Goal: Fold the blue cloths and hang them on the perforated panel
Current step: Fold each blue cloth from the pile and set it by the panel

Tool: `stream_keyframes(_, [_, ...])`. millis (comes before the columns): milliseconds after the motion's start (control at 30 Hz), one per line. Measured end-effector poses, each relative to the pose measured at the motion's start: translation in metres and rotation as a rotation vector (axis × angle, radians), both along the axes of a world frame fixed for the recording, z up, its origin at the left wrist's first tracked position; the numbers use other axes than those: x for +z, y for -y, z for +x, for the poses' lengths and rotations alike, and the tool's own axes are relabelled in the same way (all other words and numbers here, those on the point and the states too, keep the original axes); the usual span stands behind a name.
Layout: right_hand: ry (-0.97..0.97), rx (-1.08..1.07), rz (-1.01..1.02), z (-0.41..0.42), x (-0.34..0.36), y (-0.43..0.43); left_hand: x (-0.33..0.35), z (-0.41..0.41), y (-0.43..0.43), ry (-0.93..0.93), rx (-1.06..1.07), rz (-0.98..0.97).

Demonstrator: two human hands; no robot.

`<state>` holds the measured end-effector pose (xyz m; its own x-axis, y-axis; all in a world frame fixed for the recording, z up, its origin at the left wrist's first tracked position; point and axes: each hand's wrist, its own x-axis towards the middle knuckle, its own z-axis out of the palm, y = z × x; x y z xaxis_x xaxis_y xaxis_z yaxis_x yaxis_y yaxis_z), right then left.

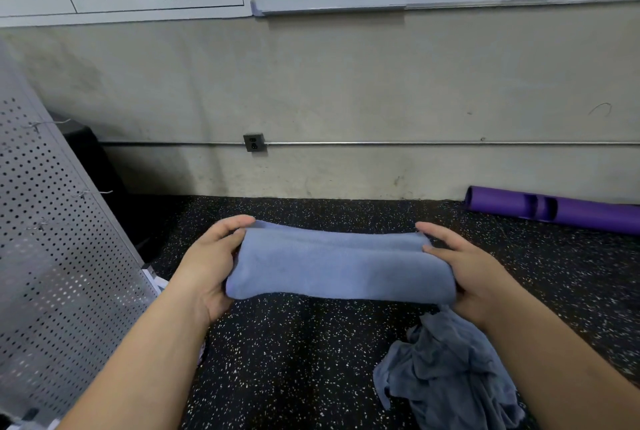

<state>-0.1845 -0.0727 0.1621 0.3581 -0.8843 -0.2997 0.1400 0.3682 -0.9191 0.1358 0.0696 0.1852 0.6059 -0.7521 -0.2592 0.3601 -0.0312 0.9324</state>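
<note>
- my left hand (211, 263) grips the left end of the folded blue cloth (339, 267), thumb on top and fingers curled round the end; my right hand (467, 270) pinches the right end the same way.
- the cloth is held up off the speckled floor (294, 360), in front of me and roughly centred, its long axis running left to right between my hands.
- the perforated panel (52, 256) leans at the far left edge of the scene, so the hang means carrying the cloth leftward; my left hand is the nearer one to it.
- a wire hook (93, 193) sticks out of the panel at about mid height, with another hook (52, 123) above it; i judge the lower one the easier reach, and the cloth would need to drape across it.
- nothing stands between the cloth and the panel that i can see; a dark object sits behind the panel, but i cannot tell what it is.
- a second, crumpled blue cloth (446, 370) lies on the floor near right, just under my right forearm, not yet folded.
- a purple roller (554, 210) lies against the wall at far right, well apart from my path.
</note>
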Motion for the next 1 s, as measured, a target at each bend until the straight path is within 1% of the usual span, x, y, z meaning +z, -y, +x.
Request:
stream_keyframes(100, [0.037,-0.048,0.120,0.007,-0.008,0.001,0.005,-0.004,-0.001,-0.018,-0.065,-0.063])
stream_keyframes(167, [0.070,-0.051,0.166,0.009,-0.011,0.001,0.008,-0.005,-0.002,0.007,-0.117,-0.116])
stream_keyframes(267, [0.065,0.053,0.067,0.009,-0.011,-0.001,0.008,-0.005,-0.004,0.125,-0.212,-0.112])
stream_keyframes(333, [0.051,0.109,-0.005,0.008,-0.013,0.000,0.006,-0.003,-0.005,0.162,-0.242,-0.096])
stream_keyframes(400, [0.055,0.119,-0.039,0.008,-0.015,0.001,0.005,0.003,-0.005,0.128,-0.232,-0.097])
stream_keyframes(467, [0.068,0.093,-0.056,0.006,-0.014,0.004,0.008,0.013,-0.007,0.008,-0.216,-0.118])
stream_keyframes(533, [0.088,0.066,-0.060,0.000,-0.010,0.008,0.009,0.023,-0.011,-0.124,-0.271,-0.162])
stream_keyframes(600, [0.105,0.088,-0.038,-0.005,-0.007,0.011,0.008,0.029,-0.013,-0.208,-0.342,-0.193])
stream_keyframes(700, [0.042,0.161,0.027,-0.009,-0.005,0.009,0.001,0.030,-0.014,-0.308,-0.338,-0.196])
stream_keyframes(833, [-0.017,0.287,0.097,-0.007,-0.012,0.001,-0.006,0.031,-0.013,-0.254,-0.322,-0.152])
stream_keyframes(1000, [0.005,0.365,0.108,-0.001,-0.015,-0.003,0.003,0.031,-0.015,-0.180,-0.337,-0.248])
